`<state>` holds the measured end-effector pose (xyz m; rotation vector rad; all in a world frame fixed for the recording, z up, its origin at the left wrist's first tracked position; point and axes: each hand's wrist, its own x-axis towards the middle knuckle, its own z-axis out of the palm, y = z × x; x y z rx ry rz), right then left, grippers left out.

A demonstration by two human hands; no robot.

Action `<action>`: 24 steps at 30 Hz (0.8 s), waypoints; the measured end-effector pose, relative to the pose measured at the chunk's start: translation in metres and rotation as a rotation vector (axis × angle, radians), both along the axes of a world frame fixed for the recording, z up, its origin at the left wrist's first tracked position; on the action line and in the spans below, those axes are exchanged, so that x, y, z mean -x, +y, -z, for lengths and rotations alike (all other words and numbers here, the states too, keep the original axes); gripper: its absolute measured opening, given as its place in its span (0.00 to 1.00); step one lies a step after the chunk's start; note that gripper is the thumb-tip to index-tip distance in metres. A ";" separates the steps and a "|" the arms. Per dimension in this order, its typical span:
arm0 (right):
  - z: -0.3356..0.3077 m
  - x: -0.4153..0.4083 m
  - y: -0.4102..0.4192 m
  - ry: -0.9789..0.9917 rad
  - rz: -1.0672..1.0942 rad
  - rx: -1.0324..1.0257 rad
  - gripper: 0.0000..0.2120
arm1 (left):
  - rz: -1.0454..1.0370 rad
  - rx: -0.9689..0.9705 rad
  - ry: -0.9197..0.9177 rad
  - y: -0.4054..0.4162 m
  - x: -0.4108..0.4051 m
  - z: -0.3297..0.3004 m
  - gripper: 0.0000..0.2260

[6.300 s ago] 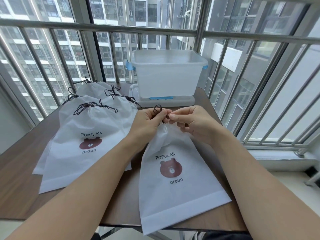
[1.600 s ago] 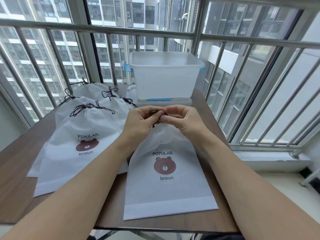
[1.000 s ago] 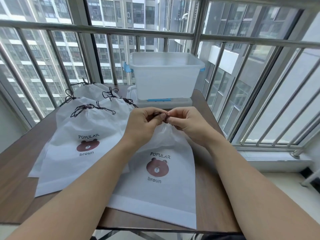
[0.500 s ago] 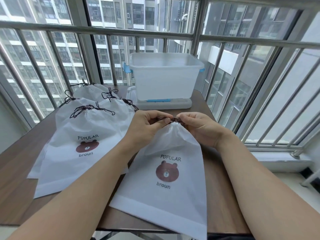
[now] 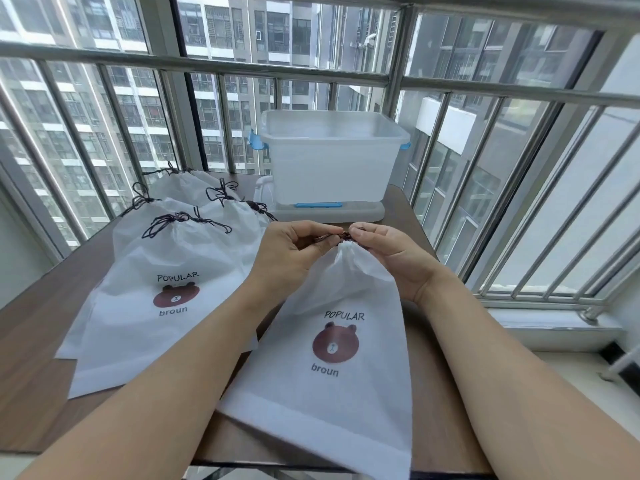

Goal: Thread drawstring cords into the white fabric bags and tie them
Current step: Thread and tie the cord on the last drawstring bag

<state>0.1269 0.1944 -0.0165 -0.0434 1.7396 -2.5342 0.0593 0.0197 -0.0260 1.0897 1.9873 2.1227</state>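
place: high-rise apartment balcony | evidence: metal railing [image 5: 311, 69], tower blocks [image 5: 86, 98] outside, wooden table [image 5: 31, 306]

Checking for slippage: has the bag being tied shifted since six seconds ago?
Yes. The bag has swung, its bottom edge now skewed against the table front edge.

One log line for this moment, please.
step: tying cord | bag: neck cinched | left hand: pinching cord | right hand: pinching cord
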 end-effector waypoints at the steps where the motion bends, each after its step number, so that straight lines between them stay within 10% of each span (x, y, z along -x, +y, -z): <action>1: 0.001 0.003 -0.001 0.007 0.041 0.038 0.02 | 0.011 -0.008 0.000 0.000 -0.001 -0.001 0.11; 9: 0.002 0.016 0.006 0.046 0.270 0.167 0.10 | -0.041 -0.029 -0.001 -0.001 0.004 0.001 0.09; 14: 0.005 0.008 0.009 0.014 0.081 -0.144 0.20 | -0.025 -0.029 -0.017 0.001 0.004 0.003 0.08; 24: 0.006 0.005 -0.001 0.003 0.083 -0.246 0.07 | -0.017 0.008 -0.047 0.000 0.004 0.004 0.08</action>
